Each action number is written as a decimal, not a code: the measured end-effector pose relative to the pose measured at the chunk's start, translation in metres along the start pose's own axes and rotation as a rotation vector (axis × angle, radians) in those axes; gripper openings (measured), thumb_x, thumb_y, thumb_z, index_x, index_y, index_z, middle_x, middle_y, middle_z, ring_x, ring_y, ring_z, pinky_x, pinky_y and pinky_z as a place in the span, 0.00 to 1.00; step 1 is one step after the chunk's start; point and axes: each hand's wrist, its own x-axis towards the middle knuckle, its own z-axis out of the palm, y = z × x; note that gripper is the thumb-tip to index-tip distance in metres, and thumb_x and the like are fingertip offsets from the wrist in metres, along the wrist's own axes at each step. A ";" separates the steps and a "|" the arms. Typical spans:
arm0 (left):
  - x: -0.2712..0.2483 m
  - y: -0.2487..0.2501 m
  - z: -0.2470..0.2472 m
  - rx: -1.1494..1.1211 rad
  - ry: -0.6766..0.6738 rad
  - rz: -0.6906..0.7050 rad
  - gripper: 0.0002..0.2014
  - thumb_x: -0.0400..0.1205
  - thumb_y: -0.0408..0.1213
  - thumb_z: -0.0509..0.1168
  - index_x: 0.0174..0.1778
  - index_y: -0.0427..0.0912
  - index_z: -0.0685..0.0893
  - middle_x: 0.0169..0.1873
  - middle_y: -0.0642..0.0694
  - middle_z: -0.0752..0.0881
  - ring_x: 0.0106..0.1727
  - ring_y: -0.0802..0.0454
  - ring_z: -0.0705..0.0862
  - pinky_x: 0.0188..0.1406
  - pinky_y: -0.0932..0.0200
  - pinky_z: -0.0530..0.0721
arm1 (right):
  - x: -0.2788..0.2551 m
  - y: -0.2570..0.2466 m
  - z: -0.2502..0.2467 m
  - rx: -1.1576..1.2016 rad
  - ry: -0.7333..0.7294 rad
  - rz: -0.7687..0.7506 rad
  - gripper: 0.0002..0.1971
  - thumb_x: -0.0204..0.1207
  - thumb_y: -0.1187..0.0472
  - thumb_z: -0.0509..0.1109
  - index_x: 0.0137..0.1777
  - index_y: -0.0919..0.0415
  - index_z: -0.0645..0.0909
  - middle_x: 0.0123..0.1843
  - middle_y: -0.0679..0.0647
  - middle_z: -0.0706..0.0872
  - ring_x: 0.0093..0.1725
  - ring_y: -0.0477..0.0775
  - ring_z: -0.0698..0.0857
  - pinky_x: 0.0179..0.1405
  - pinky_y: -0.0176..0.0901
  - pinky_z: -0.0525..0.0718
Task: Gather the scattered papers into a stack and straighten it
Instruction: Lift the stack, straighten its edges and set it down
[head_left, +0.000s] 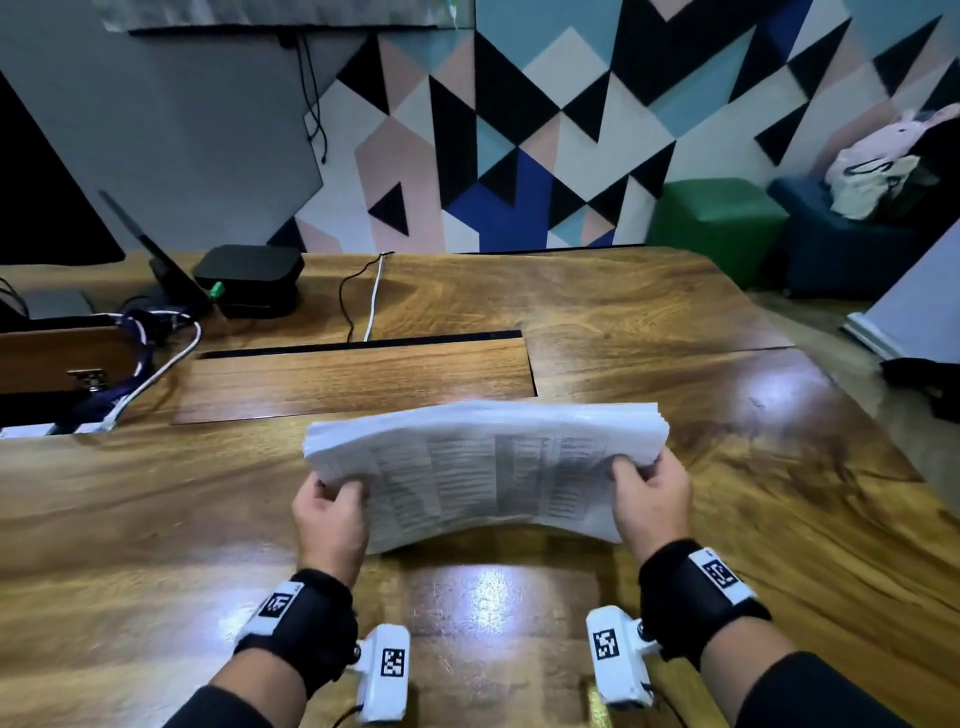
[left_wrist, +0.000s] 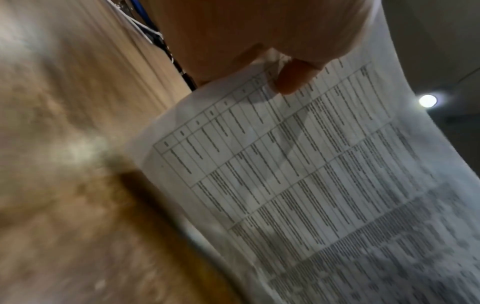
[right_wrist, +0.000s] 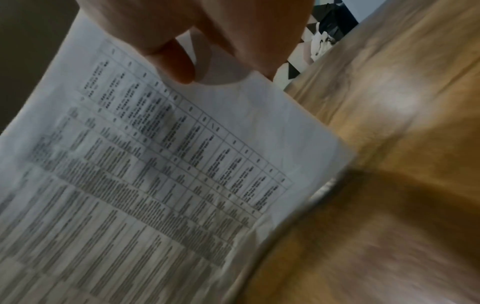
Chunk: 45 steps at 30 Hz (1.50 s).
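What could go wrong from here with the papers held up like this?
1. The white printed paper stack is gripped only at its two ends by the left hand and right hand and bows in the middle, so inner sheets may slip out.
2. Its right-end edges look fanned, so tapping it on the glossy wooden table could crumple corners.

No word or number can be read. The top sheet of the paper stack carries a printed table — its rows too blurred to make out. Black-and-white square code tags sit on the wrist cameras behind the stack — patterns, not text.
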 end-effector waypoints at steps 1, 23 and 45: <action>-0.002 -0.003 0.000 0.005 -0.017 -0.018 0.09 0.80 0.18 0.61 0.49 0.34 0.81 0.36 0.47 0.83 0.38 0.53 0.80 0.32 0.67 0.82 | -0.002 0.005 -0.001 -0.034 -0.006 0.027 0.16 0.74 0.77 0.66 0.38 0.54 0.81 0.38 0.45 0.87 0.33 0.31 0.85 0.37 0.28 0.83; 0.009 0.143 0.033 0.564 -0.263 0.962 0.07 0.70 0.36 0.66 0.39 0.54 0.80 0.36 0.51 0.84 0.44 0.41 0.84 0.46 0.47 0.82 | -0.005 -0.094 0.027 -0.254 -0.520 -0.174 0.09 0.74 0.72 0.67 0.36 0.60 0.83 0.29 0.47 0.77 0.31 0.43 0.72 0.32 0.41 0.68; -0.042 0.041 0.040 -0.285 -0.279 0.179 0.13 0.77 0.28 0.62 0.52 0.49 0.80 0.45 0.53 0.90 0.48 0.58 0.87 0.46 0.61 0.86 | -0.033 -0.048 0.031 0.110 -0.170 -0.026 0.18 0.75 0.83 0.61 0.49 0.58 0.80 0.39 0.46 0.89 0.37 0.33 0.88 0.37 0.31 0.83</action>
